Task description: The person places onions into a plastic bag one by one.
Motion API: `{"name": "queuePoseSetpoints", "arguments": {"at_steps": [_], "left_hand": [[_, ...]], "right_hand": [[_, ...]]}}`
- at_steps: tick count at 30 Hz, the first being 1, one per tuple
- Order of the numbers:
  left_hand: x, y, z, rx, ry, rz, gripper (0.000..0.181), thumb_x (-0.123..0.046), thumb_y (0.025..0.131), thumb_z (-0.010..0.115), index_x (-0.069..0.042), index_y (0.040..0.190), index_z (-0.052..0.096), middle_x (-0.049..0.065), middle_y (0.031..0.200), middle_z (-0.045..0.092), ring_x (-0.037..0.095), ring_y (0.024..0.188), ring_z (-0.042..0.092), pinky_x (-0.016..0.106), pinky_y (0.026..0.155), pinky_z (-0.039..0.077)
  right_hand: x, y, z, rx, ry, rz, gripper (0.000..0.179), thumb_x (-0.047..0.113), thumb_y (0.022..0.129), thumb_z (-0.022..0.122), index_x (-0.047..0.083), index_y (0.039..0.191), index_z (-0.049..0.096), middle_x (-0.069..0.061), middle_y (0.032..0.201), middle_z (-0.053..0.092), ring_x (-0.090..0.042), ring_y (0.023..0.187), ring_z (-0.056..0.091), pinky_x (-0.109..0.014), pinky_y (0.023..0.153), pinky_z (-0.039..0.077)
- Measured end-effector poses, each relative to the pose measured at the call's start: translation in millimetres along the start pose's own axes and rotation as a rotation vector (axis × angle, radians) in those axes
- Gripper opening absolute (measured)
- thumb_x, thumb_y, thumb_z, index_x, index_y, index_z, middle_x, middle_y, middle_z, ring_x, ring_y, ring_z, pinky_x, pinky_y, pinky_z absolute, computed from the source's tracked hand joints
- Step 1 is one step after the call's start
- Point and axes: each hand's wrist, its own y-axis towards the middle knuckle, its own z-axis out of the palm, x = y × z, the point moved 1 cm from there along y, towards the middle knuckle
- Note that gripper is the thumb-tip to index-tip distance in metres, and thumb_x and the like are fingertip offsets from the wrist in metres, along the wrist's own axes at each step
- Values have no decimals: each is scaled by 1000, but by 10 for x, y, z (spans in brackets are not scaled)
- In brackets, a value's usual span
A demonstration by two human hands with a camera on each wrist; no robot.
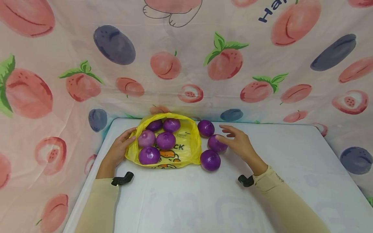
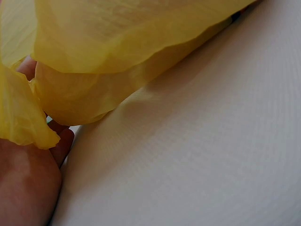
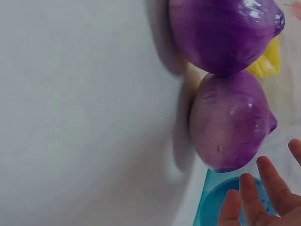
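A yellow plastic bag [image 1: 190, 142] lies with its mouth held wide, and several purple onions [image 1: 165, 141] sit inside it. My left hand [image 1: 118, 147] grips the bag's left rim; in the left wrist view the yellow film [image 2: 94, 52] passes between thumb and fingers. Three more onions stand in a row just right of the bag: a back one [image 1: 206, 128], a middle one [image 1: 217, 143] and a front one [image 1: 210, 160]. Beside the middle onion is my right hand [image 1: 240, 144], fingers spread, its thumb overlapping that onion in the head view. Nothing is gripped there.
A white table [image 1: 186, 200] carries everything. Behind it and along the left hangs a cloth [image 1: 198, 42] printed with peaches and blue ovals, meeting the table's back edge close behind the bag. Each wrist wears a small black camera [image 1: 246, 181].
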Motion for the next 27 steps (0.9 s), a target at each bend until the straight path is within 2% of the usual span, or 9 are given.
{"name": "queuePoseSetpoints", "arguments": {"at_steps": [9,19,27], "left_hand": [[-5,-10,-5,2,-10,5,54,-33,106,54,-17,156,40,7,162,35,4,129,47,12,99,48],[-16,-11,0,-4,21,-12,56,-36,106,55,-19,157,39,10,165,32,7,132,44,11,99,47],[-28,-16,3,-3,20,-20,57,-37,105,55,-19,157,40,10,165,32,8,133,44,11,99,47]], "right_hand": [[-95,7,60,20,-22,-4,71,56,89,74,23,149,53,-18,145,58,-40,129,58,-53,97,56],[-154,34,96,46,-54,41,76,57,87,76,19,149,53,-16,141,61,-39,126,59,-46,91,59],[-219,40,117,70,-71,54,77,55,87,76,17,149,53,-16,147,57,-38,123,60,-41,86,60]]}}
